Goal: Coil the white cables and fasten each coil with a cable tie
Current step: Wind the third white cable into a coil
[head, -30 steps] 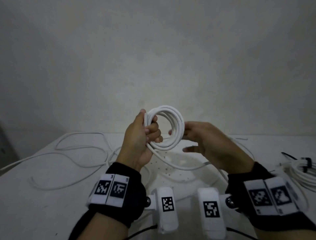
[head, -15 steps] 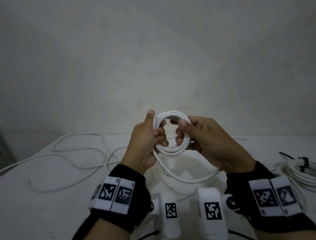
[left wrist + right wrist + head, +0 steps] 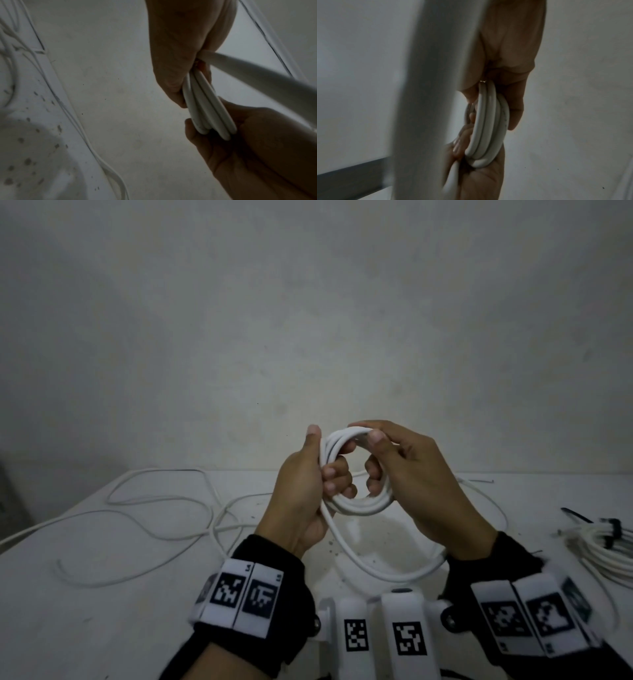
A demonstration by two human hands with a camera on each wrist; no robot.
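Nearest, at six o'clock in the head view, a slack length of white cable (image 3: 383, 568) sags between the two wrists, just above the white table (image 3: 102, 628); it runs up into the coil (image 3: 363, 503), which is held in the air over the middle of the table. The left hand (image 3: 305, 491) grips the coil's nine o'clock side, fingers curled through the ring and thumb laid straight along the outside of the turns. The right hand (image 3: 411, 474) pinches the top of the coil at about one o'clock between thumb and forefinger, its other fingers hooked inside the ring. The left wrist view shows several turns lying flat side by side. To wind well, I would keep the left grip as the fixed anchor, feed each new loop in with the right hand at the same size as the rest, and lay it beside its neighbours without crossing. At three o'clock lies a tied bundle (image 3: 603, 546) with a dark cable tie (image 3: 613, 527); farther off, at nine to ten o'clock, loose cables (image 3: 137, 518) sprawl toward the wall.
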